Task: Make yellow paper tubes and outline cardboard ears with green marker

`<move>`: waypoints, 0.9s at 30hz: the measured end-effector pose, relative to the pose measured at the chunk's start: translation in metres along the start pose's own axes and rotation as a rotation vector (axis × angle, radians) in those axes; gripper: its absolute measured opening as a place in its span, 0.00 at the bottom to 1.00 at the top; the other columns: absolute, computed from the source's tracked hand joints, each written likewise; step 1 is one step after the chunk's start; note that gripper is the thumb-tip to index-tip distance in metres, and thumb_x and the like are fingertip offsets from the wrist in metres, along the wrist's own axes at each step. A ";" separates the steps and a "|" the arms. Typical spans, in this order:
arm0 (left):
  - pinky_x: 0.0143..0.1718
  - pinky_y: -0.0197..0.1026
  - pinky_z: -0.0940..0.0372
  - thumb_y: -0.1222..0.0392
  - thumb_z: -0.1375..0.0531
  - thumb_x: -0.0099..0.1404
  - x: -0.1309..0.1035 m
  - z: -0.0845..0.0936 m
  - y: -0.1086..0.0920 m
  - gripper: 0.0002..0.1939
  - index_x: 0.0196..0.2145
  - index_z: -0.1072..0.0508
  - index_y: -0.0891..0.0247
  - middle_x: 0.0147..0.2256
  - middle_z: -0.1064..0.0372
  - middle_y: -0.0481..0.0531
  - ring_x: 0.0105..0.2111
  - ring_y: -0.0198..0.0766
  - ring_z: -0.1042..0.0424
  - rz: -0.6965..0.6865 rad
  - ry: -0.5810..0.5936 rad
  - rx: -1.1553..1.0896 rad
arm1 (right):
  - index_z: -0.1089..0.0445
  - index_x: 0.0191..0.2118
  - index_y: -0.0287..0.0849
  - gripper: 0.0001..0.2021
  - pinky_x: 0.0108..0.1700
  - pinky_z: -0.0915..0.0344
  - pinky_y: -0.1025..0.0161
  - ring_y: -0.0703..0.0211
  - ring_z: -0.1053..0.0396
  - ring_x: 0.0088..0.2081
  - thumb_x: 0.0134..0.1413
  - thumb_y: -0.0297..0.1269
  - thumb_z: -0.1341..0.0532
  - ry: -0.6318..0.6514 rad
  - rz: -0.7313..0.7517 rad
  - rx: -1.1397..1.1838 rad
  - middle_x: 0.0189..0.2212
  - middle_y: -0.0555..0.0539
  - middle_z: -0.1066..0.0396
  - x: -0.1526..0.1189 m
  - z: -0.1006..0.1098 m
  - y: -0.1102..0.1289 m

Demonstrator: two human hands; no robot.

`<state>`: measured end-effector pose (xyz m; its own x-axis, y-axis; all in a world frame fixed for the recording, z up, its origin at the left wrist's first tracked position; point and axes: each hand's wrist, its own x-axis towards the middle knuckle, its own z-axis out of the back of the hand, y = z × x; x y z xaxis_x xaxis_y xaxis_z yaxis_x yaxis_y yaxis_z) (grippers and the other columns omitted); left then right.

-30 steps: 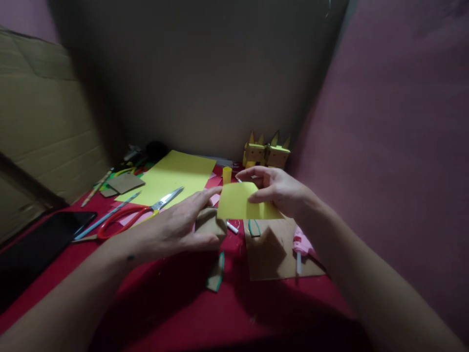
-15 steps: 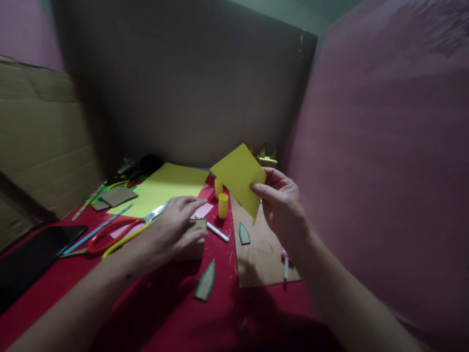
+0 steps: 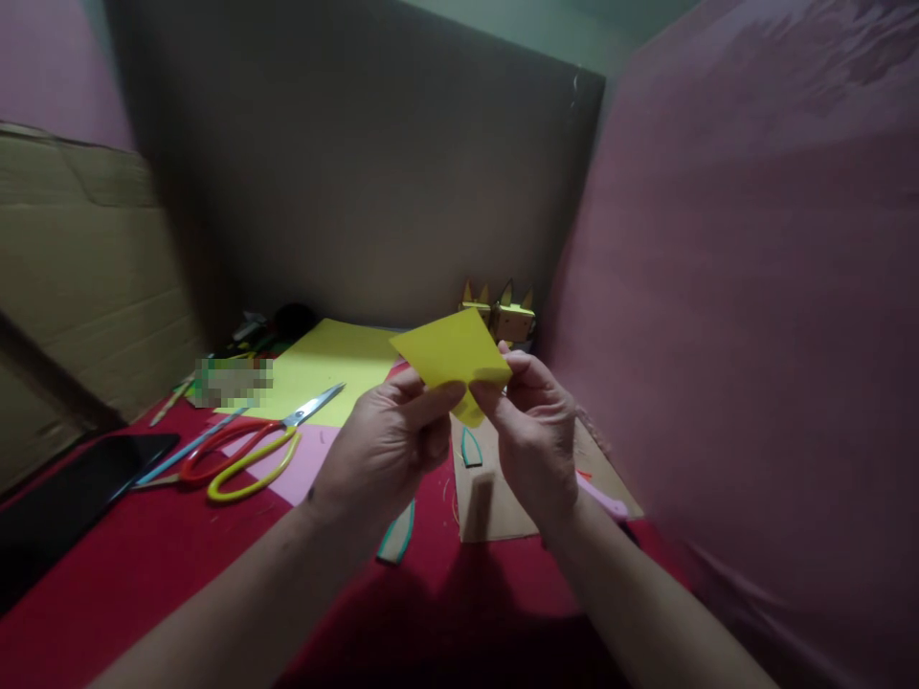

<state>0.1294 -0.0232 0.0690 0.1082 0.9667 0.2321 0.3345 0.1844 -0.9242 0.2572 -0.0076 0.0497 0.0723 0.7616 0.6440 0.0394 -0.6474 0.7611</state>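
Note:
A small yellow sheet of paper (image 3: 452, 347) is held up above the table between both hands. My left hand (image 3: 394, 426) pinches its lower left edge, thumb on top. On the right edge, my right hand (image 3: 527, 411) grips the same sheet, its thumb tip nearly touching the left one. Below the hands lies a piece of brown cardboard (image 3: 495, 512). One pointed cutout with a green edge (image 3: 471, 448) rests on that cardboard, and another green-edged cutout (image 3: 397, 538) is on the red cloth, partly hidden by my left hand.
Scissors with red and yellow handles (image 3: 269, 450) lie at the left over pink paper (image 3: 305, 469). A large yellow sheet (image 3: 323, 359), a blue pencil (image 3: 193, 445) and a black phone (image 3: 86, 474) are nearby. Small cardboard boxes with pointed tops (image 3: 514, 321) stand at the back.
My left hand has moved up and right from the table and taken hold of the yellow paper. My right hand has shifted slightly down and left, and the sheet is now tilted flatter.

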 end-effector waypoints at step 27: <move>0.47 0.32 0.29 0.69 0.44 0.71 -0.097 0.052 0.078 0.11 0.47 0.26 0.61 0.50 0.29 0.56 0.48 0.36 0.25 -0.724 0.226 0.774 | 0.24 0.38 0.48 0.08 0.36 0.29 0.58 0.56 0.24 0.33 0.57 0.26 0.34 0.043 0.149 -0.278 0.31 0.49 0.23 -0.131 0.035 -0.010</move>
<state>0.0964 -0.0931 -0.0413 0.3191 0.5424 0.7772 -0.2848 0.8370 -0.4672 0.2825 -0.1015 -0.0449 0.0146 0.6631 0.7484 -0.2427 -0.7237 0.6460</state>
